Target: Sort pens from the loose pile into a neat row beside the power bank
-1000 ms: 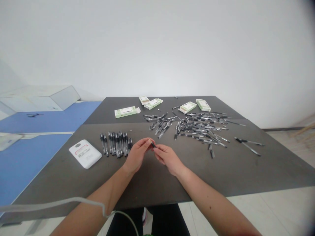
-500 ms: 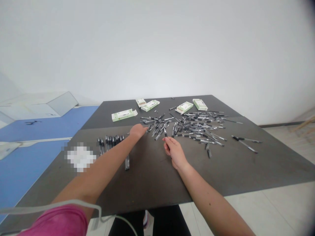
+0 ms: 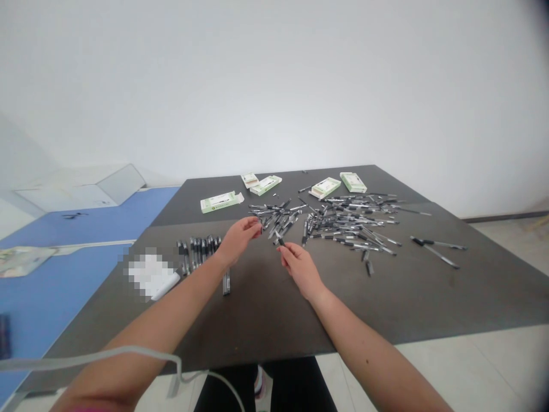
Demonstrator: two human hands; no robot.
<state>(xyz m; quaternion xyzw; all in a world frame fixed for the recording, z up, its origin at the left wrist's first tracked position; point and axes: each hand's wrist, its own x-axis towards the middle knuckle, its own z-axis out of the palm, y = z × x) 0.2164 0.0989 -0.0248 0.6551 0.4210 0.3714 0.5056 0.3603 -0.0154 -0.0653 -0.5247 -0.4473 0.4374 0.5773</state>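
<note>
A dark grey surface (image 3: 266,326) is taken as the main work area; a blue surface (image 3: 55,297) is seen adjoining it on the left, with a printed sheet (image 3: 26,261) lying on it. A large scatter of loose black-and-silver pens (image 3: 347,226) is spread across the middle of the dark surface, crossing one another at many angles. Beyond it, five pale green-and-white pen boxes (image 3: 325,187) are laid flat near the far edge. A neat group of black pens (image 3: 198,253) is lined up side by side, left of the scatter, and one further pen (image 3: 226,282) is placed just below this group, near the left forearm. A white object (image 3: 150,273) is blurred and cannot be identified. Two separate pens (image 3: 437,249) are set apart at the right of the scatter. A pale cable (image 3: 107,356) is draped across the left forearm.

The left hand (image 3: 238,241) is held just short of the scatter with its fingers curled; the state of its grip cannot be told, and whether anything is held there is not shown. The right hand (image 3: 301,270) is kept apart from it, its grip closed on a short black pen (image 3: 280,241) pinched at the fingertips, just above the surface.
</note>
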